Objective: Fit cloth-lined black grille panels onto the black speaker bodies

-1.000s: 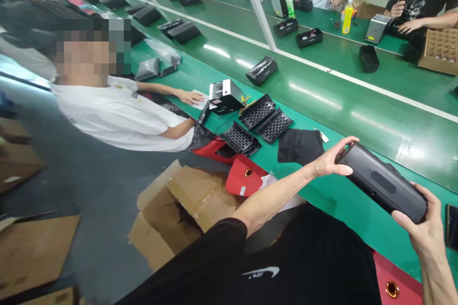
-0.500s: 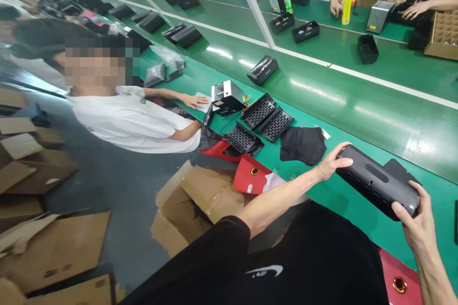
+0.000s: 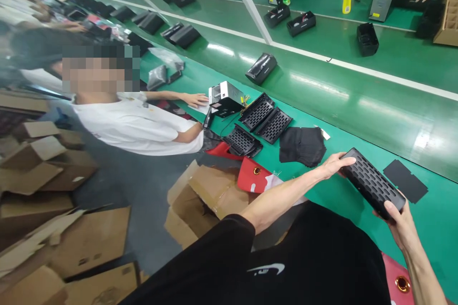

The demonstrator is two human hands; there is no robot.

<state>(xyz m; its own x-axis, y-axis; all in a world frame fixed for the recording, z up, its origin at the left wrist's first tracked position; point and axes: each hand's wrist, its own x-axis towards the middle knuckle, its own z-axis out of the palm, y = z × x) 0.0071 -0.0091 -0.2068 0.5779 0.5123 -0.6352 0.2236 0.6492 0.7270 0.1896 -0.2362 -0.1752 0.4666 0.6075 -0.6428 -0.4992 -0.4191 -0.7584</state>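
Note:
Between my two hands is a long black plastic speaker housing (image 3: 374,183), its slotted grille face turned up. My left hand (image 3: 338,164) grips its far left end, thumb on top. At the near right end my right hand (image 3: 395,214) is closed round the housing, thumb over the edge; the fingers below are partly hidden. A flat black sheet (image 3: 406,181) lies on the green table just beyond the right end. Left of my left hand rests a stack of black cloth-like sheets (image 3: 302,147).
Several black grille panels (image 3: 274,125) and a silver-black box (image 3: 225,98) lie further left, near a co-worker in a white shirt (image 3: 143,126). A green conveyor belt (image 3: 315,86) runs behind, carrying a black housing (image 3: 261,68). Open cardboard boxes (image 3: 203,195) stand on the floor.
I have rolled the housing so its slotted grille now faces up instead of the smooth side. Its right end has moved left, uncovering more of the flat black sheet.

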